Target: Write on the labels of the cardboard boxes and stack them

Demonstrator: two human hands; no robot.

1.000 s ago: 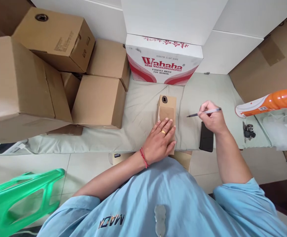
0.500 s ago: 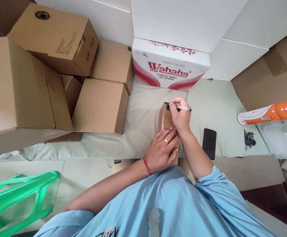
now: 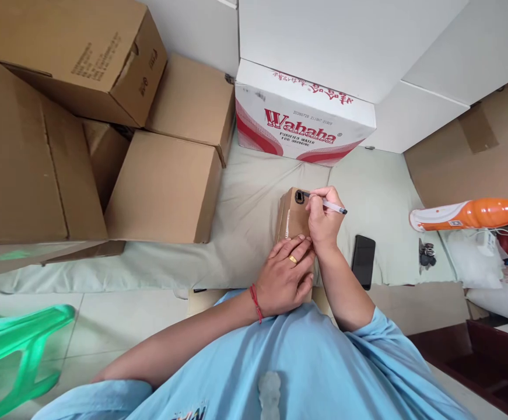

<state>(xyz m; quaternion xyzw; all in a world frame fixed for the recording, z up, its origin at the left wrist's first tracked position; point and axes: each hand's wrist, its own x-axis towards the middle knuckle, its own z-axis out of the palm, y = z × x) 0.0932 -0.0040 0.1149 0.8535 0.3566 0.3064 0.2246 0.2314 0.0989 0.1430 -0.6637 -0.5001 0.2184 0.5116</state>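
A small cardboard box [image 3: 296, 219] lies on the pale cloth just in front of my body. Near its far end is a black mark [image 3: 300, 196], a thick dark ring around a small opening. My right hand [image 3: 324, 219] pinches a pen [image 3: 333, 206] with a light barrel and dark end, its tip at the right edge of that mark. Across the near part of the box lies my left hand [image 3: 286, 274], palm down, fingers stretched out flat. It wears a gold ring and a red wrist cord, and it hides much of the box's near end.
Larger cardboard boxes [image 3: 166, 186] are stacked at the left. A white and red water carton [image 3: 304, 119] stands at the back. To the right lie a phone [image 3: 363, 262], keys [image 3: 427, 255] and an orange bottle [image 3: 476, 214]. A green stool [image 3: 26, 344] is at lower left.
My right hand has shifted with the pen to the right side of the black mark, so the mark now shows. My left hand stays on the box. The view has shifted slightly.
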